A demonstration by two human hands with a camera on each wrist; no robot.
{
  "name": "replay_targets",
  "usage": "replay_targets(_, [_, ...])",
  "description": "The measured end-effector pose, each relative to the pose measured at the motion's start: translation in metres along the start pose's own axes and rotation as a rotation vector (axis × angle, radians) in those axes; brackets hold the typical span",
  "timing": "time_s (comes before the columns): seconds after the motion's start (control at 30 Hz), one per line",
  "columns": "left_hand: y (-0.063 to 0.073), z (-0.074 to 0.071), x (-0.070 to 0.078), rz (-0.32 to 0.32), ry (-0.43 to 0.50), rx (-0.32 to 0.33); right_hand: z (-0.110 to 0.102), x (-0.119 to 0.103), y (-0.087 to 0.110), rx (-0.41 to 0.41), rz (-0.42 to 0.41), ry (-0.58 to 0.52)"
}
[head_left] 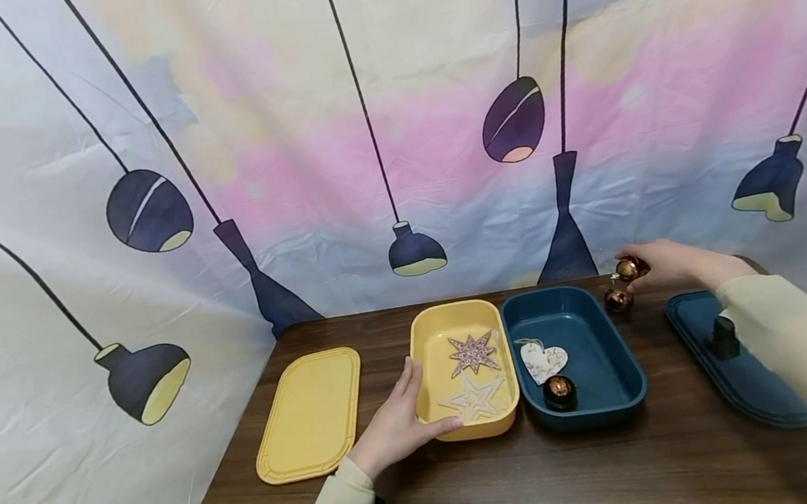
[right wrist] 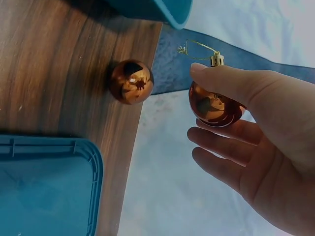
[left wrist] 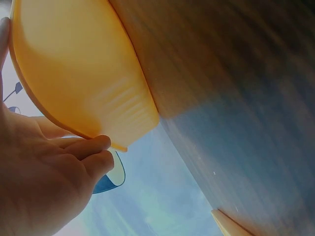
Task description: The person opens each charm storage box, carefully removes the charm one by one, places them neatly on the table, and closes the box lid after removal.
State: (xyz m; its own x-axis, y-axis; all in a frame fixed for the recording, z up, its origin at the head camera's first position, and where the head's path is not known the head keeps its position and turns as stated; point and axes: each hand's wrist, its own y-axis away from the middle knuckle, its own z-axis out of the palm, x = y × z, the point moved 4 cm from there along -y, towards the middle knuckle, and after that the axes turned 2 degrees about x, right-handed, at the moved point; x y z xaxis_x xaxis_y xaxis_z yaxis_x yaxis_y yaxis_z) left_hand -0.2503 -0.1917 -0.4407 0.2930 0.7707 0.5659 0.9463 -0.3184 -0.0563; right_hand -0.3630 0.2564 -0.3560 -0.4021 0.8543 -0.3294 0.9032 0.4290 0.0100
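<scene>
My right hand (head_left: 665, 263) pinches a shiny copper bauble (right wrist: 214, 104) with a gold cap and cord loop, held up past the table's back edge. Below it, a second copper bauble (right wrist: 131, 82) rests on the table. My left hand (head_left: 393, 428) holds the near left corner of a yellow box (head_left: 484, 427), fingers along its left side and thumb at the front. Inside lie a glittery pink star (head_left: 472, 354) and a pale star (head_left: 474, 398). A dark blue box (head_left: 597, 416) beside it contains a white heart ornament (head_left: 544, 361) and a copper bauble (head_left: 560, 390).
A yellow lid (head_left: 310, 415) lies flat at the left of the wooden table (head_left: 508, 491). At the right is a dark blue lid (head_left: 749, 390), partly covered by my right sleeve. Behind the table hangs a cloth (head_left: 281, 116) printed with lamps.
</scene>
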Motion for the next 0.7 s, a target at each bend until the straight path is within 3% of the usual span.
replay_targets(0.23, [0.000, -0.001, -0.001, 0.001, -0.002, -0.005, 0.002, 0.014, 0.006, 0.020, 0.014, 0.003])
replay_targets(0.7, [0.000, -0.003, -0.002, -0.005, 0.006, -0.001, 0.023, 0.044, 0.010, -0.074, 0.053, 0.000])
